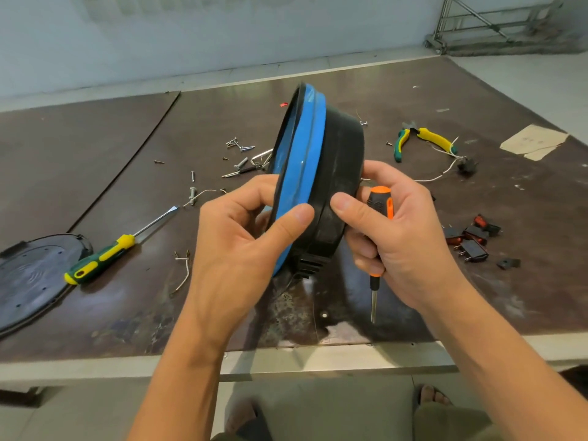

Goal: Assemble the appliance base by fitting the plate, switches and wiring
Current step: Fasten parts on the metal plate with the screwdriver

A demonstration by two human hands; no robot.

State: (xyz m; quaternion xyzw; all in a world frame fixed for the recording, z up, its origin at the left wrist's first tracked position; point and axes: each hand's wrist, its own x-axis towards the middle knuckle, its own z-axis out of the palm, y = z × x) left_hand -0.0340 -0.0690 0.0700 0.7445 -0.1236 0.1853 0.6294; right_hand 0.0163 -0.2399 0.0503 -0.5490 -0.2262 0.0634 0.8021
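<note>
Nearest, the left hand [241, 249] and right hand [404, 237] held the base [340, 173] on edge over the counter [95, 138]. Doing this step well probably meant turning the base slowly to find the switch openings, with the tool tip kept away from it. The left hand gripped the rim, thumb pressed on the blue band [302, 160], fingers curled behind. The right thumb steadied the black wall while its curled fingers gripped an orange screwdriver [380, 202], shaft pointing down. A plate [31, 275] lay far left and the switches [474, 240] lay right.
</note>
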